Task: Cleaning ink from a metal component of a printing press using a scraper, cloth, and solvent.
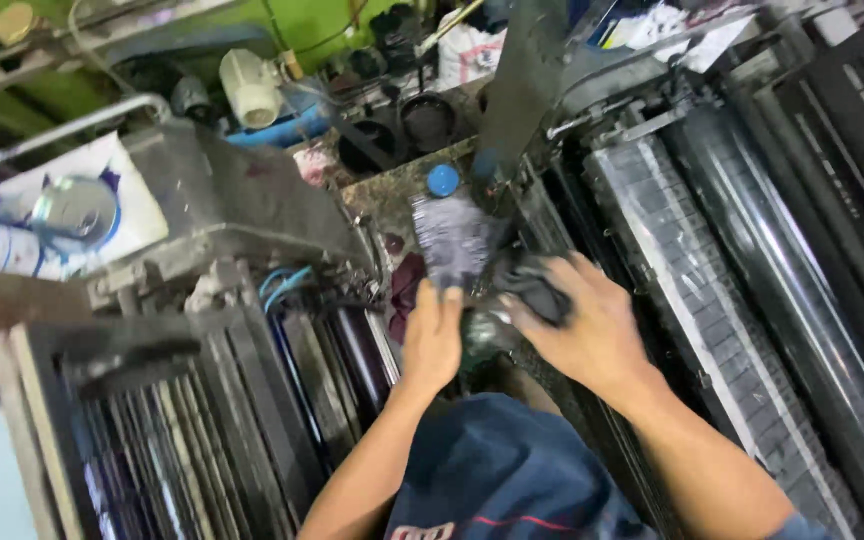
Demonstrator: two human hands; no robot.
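My left hand (432, 338) reaches forward and grips the lower end of a blurred grey plastic bottle (452, 240) with a blue cap (442, 180). The bottle points away from me, over the gap in the middle of a printing press. My right hand (587, 325) is closed on a dark crumpled rag (537, 290), held just right of the bottle's base. The two hands are close together, almost touching. A shiny dark object sits between them, too blurred to identify.
Black glossy rollers (752, 230) and a ribbed grey cylinder (682, 270) run along the right. Ink-stained rollers and metal bars (202, 420) fill the left. A grey machine cover (222, 200), a round tin (74, 208), black ink cans (427, 120) and a white jug (250, 88) lie behind.
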